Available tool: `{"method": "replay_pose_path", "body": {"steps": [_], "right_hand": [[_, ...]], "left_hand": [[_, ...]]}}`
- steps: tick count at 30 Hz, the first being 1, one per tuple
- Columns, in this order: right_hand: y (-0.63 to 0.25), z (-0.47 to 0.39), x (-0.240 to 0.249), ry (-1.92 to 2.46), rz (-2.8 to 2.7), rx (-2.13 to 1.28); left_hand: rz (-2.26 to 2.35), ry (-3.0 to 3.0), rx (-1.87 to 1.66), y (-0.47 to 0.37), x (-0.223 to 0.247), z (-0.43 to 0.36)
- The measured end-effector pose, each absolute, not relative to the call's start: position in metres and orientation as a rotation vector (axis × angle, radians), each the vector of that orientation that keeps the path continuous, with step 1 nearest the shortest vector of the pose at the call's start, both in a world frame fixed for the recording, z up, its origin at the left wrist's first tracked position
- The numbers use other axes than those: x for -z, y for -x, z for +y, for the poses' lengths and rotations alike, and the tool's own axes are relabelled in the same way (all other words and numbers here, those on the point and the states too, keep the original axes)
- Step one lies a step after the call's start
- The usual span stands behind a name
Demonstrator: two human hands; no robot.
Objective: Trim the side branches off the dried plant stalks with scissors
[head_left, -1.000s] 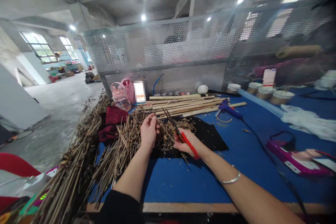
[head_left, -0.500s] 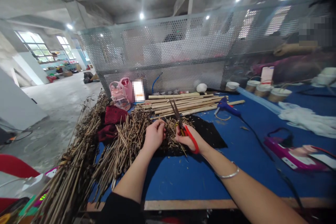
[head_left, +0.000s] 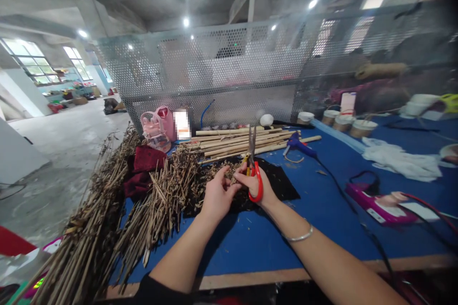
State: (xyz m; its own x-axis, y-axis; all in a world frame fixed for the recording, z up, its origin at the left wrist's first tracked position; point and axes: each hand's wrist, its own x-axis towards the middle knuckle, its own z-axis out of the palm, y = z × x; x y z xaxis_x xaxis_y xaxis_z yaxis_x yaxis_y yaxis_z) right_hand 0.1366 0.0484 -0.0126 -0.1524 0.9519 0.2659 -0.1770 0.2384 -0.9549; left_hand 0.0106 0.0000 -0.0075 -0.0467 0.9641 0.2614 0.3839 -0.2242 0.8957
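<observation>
Two hands, fingertips close together. Left hand [head_left: 216,197]: fingers curled, whether gripping anything cannot be told. Right hand [head_left: 267,189]: wrapped round red-handled scissors [head_left: 252,152], above dried plant scraps [head_left: 210,171] and black cloth [head_left: 285,185] on the table [head_left: 246,252]. Several tubs [head_left: 363,129], right rear, contents indistinct.

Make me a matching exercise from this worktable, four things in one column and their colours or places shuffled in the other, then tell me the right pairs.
Column one:
1. Scissors
2. Bracelet
3. Glue gun
4. Sticks

Column two:
A. Pale tan, lying between the black cloth and the mesh panel
B. Silver, worn
C. Red-handled, held in the right hand
D. Blue, lying on the table

Right pairs: 1-C, 2-B, 3-D, 4-A.
</observation>
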Motion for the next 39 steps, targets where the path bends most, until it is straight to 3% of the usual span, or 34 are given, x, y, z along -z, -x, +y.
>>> {"method": "replay_pose_path", "body": {"steps": [16, 24, 28, 31, 39], "right_hand": [[-0.146, 0.059, 0.003, 0.829, -1.015, -1.187], [-0.161, 0.074, -0.003, 0.791, -0.653, -1.248], [-0.158, 0.07, -0.004, 0.787, -0.632, -1.407], [-0.152, 0.061, -0.007, 0.708, -0.651, -1.553], [-0.136, 0.034, -0.009, 0.541, -0.776, -1.859]], "left_hand": [[1.385, -1.556, -1.042, -0.011, 0.01, 0.001], [1.787, -1.868, -1.189, 0.014, -0.009, 0.004], [2.039, -1.806, -1.062, 0.026, -0.01, 0.006], [2.149, -1.828, -1.191, 0.025, -0.01, 0.003], [1.193, -2.56, -1.604, -0.003, -0.007, -0.006]]}}
